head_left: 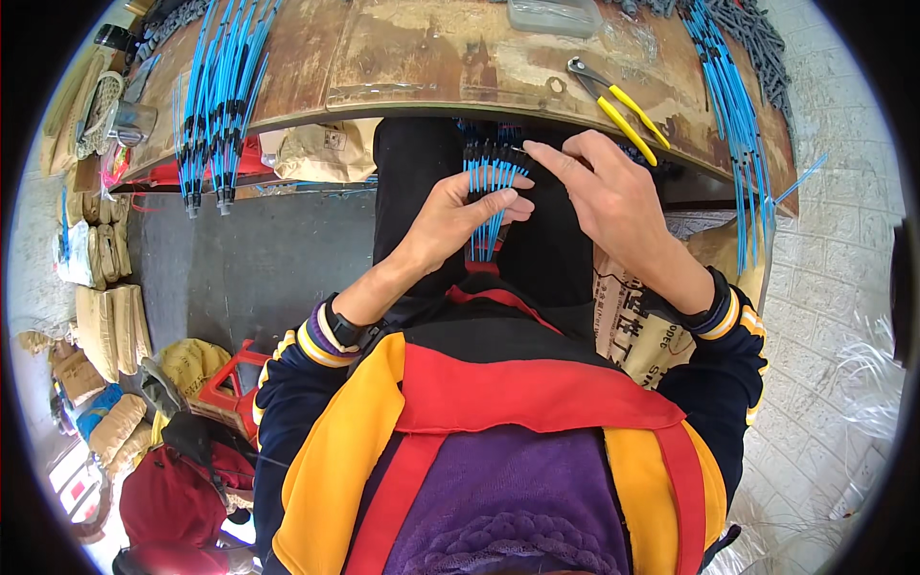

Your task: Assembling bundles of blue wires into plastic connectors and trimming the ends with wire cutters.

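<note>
My left hand (470,213) is wrapped round a fanned bunch of thin blue rods (486,182) with black ends, held over my lap below the table edge. The black ends point away from me, and the blue lengths run down below my fingers. To their right, my right hand (604,182) has its index fingertip at the rightmost black end, where a small pale tip shows. Its other fingers are curled in and its thumb is mostly hidden. Whatever it may be pinching is too small to make out.
Yellow-handled pliers (618,107) lie on the wooden table (422,57), near its edge. More blue rods overhang it at left (216,115) and right (733,125). A clear plastic box (554,16) sits farther back. Below are a paper bag (331,151) and a red stool (235,388).
</note>
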Demonstrator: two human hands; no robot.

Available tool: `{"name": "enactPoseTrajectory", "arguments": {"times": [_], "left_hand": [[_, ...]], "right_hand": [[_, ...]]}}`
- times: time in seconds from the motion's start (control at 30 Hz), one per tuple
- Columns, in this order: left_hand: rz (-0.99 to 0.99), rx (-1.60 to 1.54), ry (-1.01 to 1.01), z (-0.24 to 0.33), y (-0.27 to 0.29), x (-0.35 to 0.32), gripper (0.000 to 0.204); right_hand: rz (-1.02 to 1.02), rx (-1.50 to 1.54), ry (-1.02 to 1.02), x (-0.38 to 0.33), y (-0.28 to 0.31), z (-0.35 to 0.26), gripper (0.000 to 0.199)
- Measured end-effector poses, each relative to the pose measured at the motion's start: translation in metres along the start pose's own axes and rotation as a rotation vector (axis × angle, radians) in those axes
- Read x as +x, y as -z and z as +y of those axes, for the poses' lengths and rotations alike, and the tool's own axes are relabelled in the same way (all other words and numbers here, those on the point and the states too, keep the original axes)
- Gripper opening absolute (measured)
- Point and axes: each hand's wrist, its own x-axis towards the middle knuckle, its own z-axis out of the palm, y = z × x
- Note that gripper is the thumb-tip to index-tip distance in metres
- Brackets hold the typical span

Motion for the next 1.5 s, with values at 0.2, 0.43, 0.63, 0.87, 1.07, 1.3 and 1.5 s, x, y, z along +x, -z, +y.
{"name": "enactPoseTrajectory", "arguments": {"times": [0.2, 0.43, 0.63, 0.87, 1.07, 1.3, 1.5], "left_hand": [[-0.006, 0.022, -0.026, -0.001, 0.001, 0.001, 0.026], [-0.044, 0.023, -0.015, -0.002, 0.001, 0.003, 0.026], [-0.076, 0.015, 0.008, -0.003, 0.002, 0.005, 0.026], [-0.118, -0.005, 0.025, -0.005, 0.002, 0.007, 0.026], [-0.151, 0.013, 0.024, -0.005, 0.004, 0.005, 0.026], [-0.189, 0.052, 0.003, -0.006, 0.003, 0.006, 0.027], [-0.211, 0.054, -0.014, -0.008, 0.003, 0.009, 0.027]], "right_hand": [[0.012, -0.152, 0.084, 0.001, 0.001, -0.001, 0.050], [0.061, 0.007, 0.079, 0.000, -0.006, 0.009, 0.043], [0.076, -0.050, 0.125, 0.003, -0.001, 0.005, 0.037], [0.111, -0.054, 0.153, 0.004, -0.002, 0.006, 0.034], [0.107, -0.011, 0.150, 0.005, -0.003, 0.007, 0.028], [0.093, 0.125, 0.046, 0.003, -0.005, 0.006, 0.022], [0.098, 0.288, -0.120, 0.003, -0.009, 0.002, 0.026]]}}
